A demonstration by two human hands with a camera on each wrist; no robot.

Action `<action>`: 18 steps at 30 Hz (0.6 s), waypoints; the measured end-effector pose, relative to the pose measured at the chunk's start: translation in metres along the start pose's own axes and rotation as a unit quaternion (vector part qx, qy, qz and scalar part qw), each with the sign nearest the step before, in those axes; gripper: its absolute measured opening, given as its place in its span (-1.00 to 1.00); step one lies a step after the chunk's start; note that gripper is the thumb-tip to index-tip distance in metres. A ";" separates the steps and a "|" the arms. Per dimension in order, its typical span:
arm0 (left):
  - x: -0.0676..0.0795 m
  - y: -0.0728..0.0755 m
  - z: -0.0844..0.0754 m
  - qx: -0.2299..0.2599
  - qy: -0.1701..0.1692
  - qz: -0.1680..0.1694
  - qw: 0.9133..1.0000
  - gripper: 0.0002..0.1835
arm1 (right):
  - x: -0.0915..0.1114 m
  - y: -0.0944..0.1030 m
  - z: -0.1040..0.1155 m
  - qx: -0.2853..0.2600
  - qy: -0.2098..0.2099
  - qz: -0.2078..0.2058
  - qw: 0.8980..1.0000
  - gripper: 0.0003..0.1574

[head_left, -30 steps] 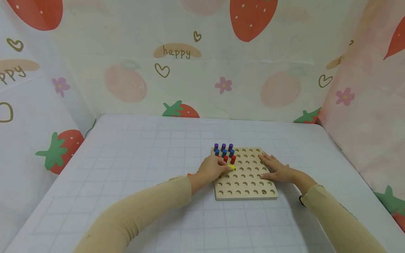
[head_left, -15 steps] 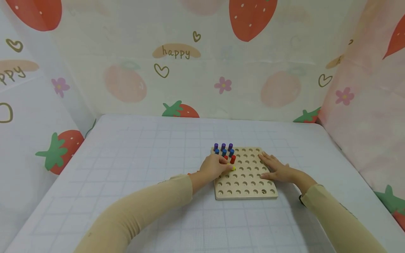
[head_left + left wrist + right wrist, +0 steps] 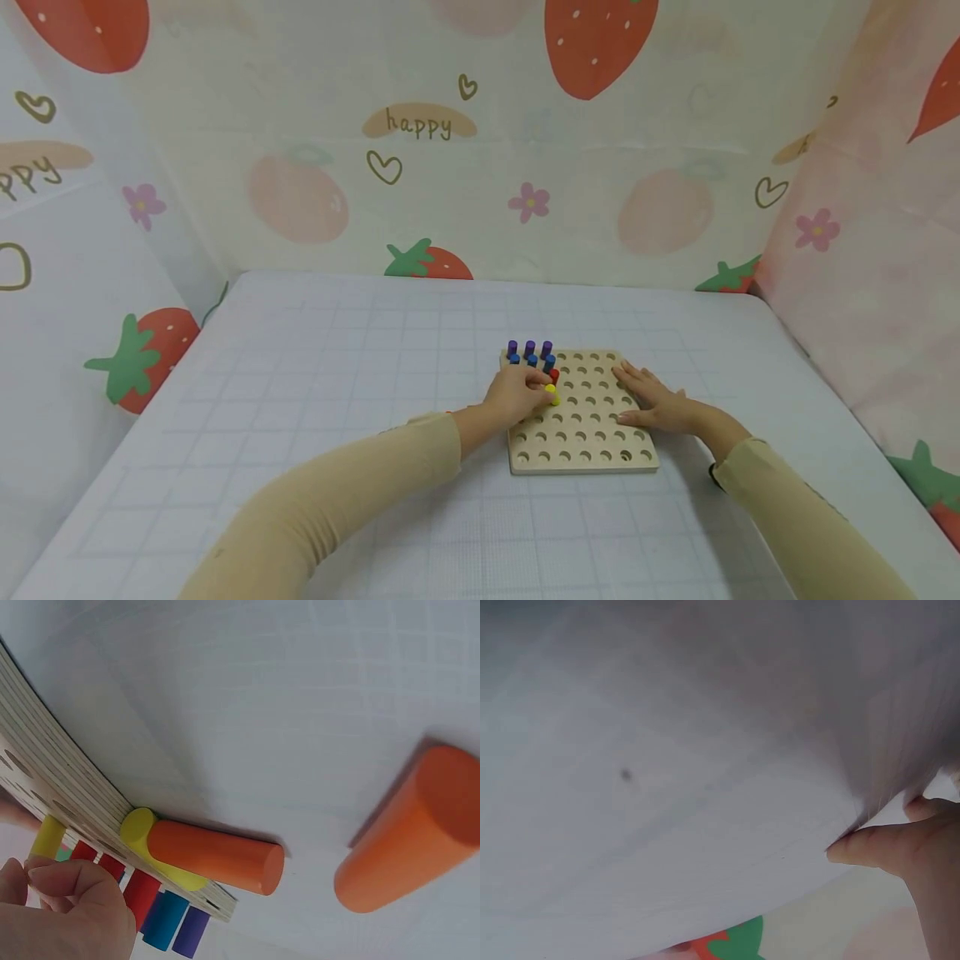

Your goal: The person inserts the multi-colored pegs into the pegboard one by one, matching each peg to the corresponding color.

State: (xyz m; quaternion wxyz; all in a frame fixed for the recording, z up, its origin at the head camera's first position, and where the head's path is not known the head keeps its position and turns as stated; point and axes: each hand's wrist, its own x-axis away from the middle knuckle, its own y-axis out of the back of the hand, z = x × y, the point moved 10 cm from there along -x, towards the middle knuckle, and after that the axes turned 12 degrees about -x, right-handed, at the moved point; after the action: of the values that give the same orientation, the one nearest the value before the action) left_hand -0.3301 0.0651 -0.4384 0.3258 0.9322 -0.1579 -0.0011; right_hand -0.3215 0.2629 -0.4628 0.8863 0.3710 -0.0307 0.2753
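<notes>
My left hand pinches a yellow peg between thumb and fingers, near its upper end. The peg stands nearly upright over a hole of the wooden pegboard, just in front of a red peg. In the left wrist view the hand is at the end of this yellow peg, whose other end meets the board. My right hand rests with spread fingers on the board's right edge. Blue pegs and purple pegs stand in rows at the back left.
Beside the board's left side lie a loose yellow peg, an orange peg leaning across it, and another orange peg. A gridded white cloth covers the table. Strawberry-printed curtains enclose the back and sides.
The yellow peg has turned from pointing sideways to nearly upright in my left hand, which has shifted slightly right. My right hand has stayed on the board's edge.
</notes>
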 end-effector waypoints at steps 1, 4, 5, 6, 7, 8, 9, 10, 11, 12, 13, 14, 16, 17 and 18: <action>0.000 -0.001 -0.002 0.001 -0.004 0.002 1.000 -0.74 | 0.000 0.000 -0.001 0.000 -0.001 0.000 1.000 0.11; 0.002 -0.005 -0.006 0.001 -0.009 0.008 1.000 -0.75 | 0.000 0.000 -0.003 -0.001 -0.002 -0.001 1.000 0.11; 0.002 -0.006 -0.007 0.001 -0.010 0.010 1.000 -0.76 | 0.000 0.000 -0.003 -0.001 -0.002 -0.001 1.000 0.12; 0.002 -0.007 -0.007 0.001 -0.008 0.011 1.000 -0.76 | 0.000 0.000 -0.004 -0.001 -0.002 -0.001 1.000 0.12; 0.003 -0.009 -0.007 0.000 -0.004 0.012 1.000 -0.77 | 0.000 0.000 -0.004 0.000 -0.004 -0.003 1.000 0.12; 0.003 -0.010 -0.006 0.001 0.001 0.011 1.000 -0.78 | 0.000 0.000 -0.004 -0.001 -0.004 -0.003 1.000 0.12; 0.003 -0.010 -0.005 -0.001 0.004 0.008 1.000 -0.78 | 0.000 -0.001 -0.004 -0.001 -0.003 -0.003 1.000 0.12; 0.003 -0.010 -0.005 -0.003 0.007 0.004 1.000 -0.78 | 0.000 -0.001 -0.004 -0.002 -0.003 -0.003 1.000 0.12; 0.003 -0.010 -0.004 -0.004 0.010 0.000 1.000 -0.78 | 0.000 -0.001 -0.004 -0.003 -0.003 -0.002 1.000 0.12; 0.003 -0.009 -0.004 -0.004 0.013 -0.003 1.000 -0.78 | 0.000 -0.001 -0.004 -0.003 -0.002 -0.003 1.000 0.12; 0.003 -0.009 -0.004 -0.008 0.012 -0.007 1.000 -0.78 | 0.000 -0.001 -0.004 -0.003 -0.002 -0.003 1.000 0.12; 0.003 -0.008 -0.003 -0.010 0.011 -0.010 1.000 -0.78 | -0.001 -0.001 -0.005 -0.002 -0.002 -0.003 1.000 0.12; 0.004 -0.005 -0.003 -0.012 0.010 -0.013 1.000 -0.77 | -0.001 0.000 -0.005 -0.001 -0.002 -0.002 1.000 0.12; 0.005 -0.003 -0.003 -0.013 0.008 -0.013 1.000 -0.76 | -0.001 0.000 -0.005 0.001 -0.002 -0.002 1.000 0.12; 0.006 -0.001 -0.003 -0.014 0.007 -0.013 1.000 -0.76 | -0.001 0.000 -0.004 0.003 -0.002 -0.002 1.000 0.12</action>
State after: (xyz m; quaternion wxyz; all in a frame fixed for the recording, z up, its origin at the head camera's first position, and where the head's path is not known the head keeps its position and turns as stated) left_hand -0.3239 0.0661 -0.4367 0.3395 0.9296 -0.1437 -0.0013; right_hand -0.3231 0.2655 -0.4661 0.8858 0.3741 -0.0305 0.2731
